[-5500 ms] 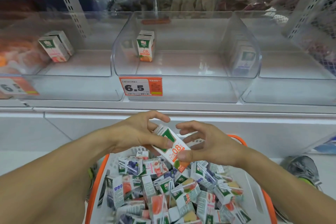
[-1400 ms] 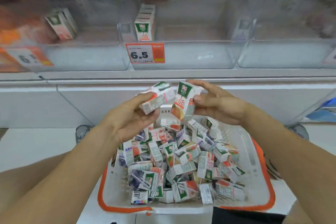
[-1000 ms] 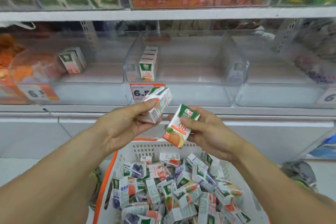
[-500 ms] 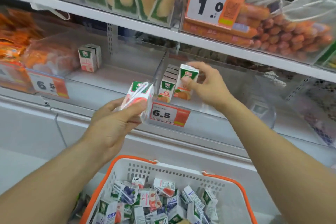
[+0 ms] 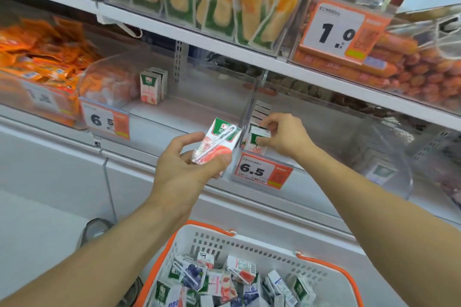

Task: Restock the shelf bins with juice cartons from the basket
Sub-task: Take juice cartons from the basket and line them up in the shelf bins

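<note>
Shop shelves hold clear plastic bins (image 5: 199,97). Left hand (image 5: 189,169) grips a small, light pink-and-white juice carton (image 5: 219,142) by its stiff sides; right hand (image 5: 282,137) pinches an orange-and-green juice carton (image 5: 258,138) at the middle bin's front edge.

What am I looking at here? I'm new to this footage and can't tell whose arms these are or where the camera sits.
There is no machine: a person wears one camera on the head, looking forward and down at their own bare arms. The left hand holds a pink juice carton with a straw on its side. The right hand reaches into a clear shelf bin, its grip on an orange carton at the front of a row there. Two pink cartons stand in the bin to the left. Below sits a white basket with orange trim, holding many mixed cartons.
</note>
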A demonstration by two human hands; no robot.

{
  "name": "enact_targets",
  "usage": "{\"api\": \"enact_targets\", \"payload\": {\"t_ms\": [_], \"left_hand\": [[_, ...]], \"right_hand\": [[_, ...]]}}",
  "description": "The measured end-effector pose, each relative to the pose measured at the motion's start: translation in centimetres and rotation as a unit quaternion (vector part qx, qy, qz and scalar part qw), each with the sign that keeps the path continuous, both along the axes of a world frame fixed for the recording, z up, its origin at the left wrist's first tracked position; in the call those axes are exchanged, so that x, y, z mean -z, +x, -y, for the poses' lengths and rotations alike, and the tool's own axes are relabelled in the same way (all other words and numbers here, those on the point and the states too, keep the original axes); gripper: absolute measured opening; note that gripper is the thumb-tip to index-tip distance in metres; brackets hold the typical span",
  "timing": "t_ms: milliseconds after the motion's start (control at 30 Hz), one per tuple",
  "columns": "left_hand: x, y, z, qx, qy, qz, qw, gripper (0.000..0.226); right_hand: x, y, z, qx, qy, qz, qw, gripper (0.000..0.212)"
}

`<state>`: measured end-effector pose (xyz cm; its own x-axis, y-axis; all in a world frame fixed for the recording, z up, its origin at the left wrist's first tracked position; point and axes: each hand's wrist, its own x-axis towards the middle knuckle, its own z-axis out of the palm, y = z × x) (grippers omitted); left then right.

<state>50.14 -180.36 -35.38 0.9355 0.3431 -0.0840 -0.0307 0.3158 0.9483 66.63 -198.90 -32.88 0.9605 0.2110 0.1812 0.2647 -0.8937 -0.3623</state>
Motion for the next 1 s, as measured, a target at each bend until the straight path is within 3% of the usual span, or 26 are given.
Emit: {"api": "enact_targets", "payload": {"t_ms": [67, 133, 233, 333, 467, 533, 567, 600, 633, 667, 733, 867, 1000], "left_hand": [[-0.3, 0.0, -0.2, 0.039, -0.073, -0.019, 0.996, 0.052], [-0.7, -0.1, -0.4, 0.119, -0.183, -0.050, 0.975, 0.042], [-1.5, -0.3, -1.3, 0.197, -0.252, -0.082, 0.944, 0.031], [-2.2, -0.7, -1.9, 0.246, -0.234, -0.084, 0.937, 0.043], [-2.6, -1.5, -4.0, 0.267, -0.196, -0.045, 0.942, 0.053], [-2.6, -1.6, -5.7, 0.219, -0.173, -0.022, 0.960, 0.060], [-2.4, -1.3, -6.6, 0.164, -0.109, -0.009, 0.980, 0.054], [-1.9, -0.7, -7.6, 0.086, 0.015, 0.005, 0.996, 0.043], [-1.4, 0.0, -8.5, -0.020, 0.184, 0.019, 0.983, 0.029], [-0.8, 0.8, -9.7, -0.111, 0.337, 0.042, 0.934, 0.017], [0.3, 2.7, -12.1, -0.192, 0.505, 0.091, 0.837, 0.022], [1.9, 6.1, -17.5, -0.168, 0.670, 0.046, 0.721, 0.042], [4.2, 8.8, -20.2, -0.159, 0.657, 0.026, 0.736, 0.038]], "right_hand": [[-1.5, -1.6, 0.2, -0.014, 0.000, 0.041, 0.999, 0.044], [-3.6, -4.3, 0.6, -0.084, 0.065, 0.092, 0.990, 0.036], [-6.7, -8.7, 0.8, -0.265, 0.154, -0.007, 0.952, 0.054], [-7.0, -10.0, -0.3, -0.336, 0.116, -0.079, 0.931, 0.066], [-6.1, -10.0, -2.7, -0.341, 0.171, -0.039, 0.924, 0.047], [-5.6, -10.0, -4.2, -0.336, 0.216, -0.001, 0.917, 0.045], [-5.4, -9.8, -5.2, -0.327, 0.230, 0.030, 0.916, 0.045], [-5.0, -9.4, -6.4, -0.315, 0.234, 0.075, 0.917, 0.045], [-4.8, -8.7, -7.8, -0.304, 0.228, 0.123, 0.917, 0.045], [-4.4, -7.9, -9.3, -0.295, 0.219, 0.166, 0.915, 0.046], [-3.7, -5.9, -12.6, -0.277, 0.211, 0.199, 0.916, 0.047], [-2.0, 0.2, -18.8, -0.207, 0.216, 0.157, 0.941, 0.041], [0.1, 6.5, -24.3, -0.183, 0.163, 0.102, 0.964, 0.034]]}}
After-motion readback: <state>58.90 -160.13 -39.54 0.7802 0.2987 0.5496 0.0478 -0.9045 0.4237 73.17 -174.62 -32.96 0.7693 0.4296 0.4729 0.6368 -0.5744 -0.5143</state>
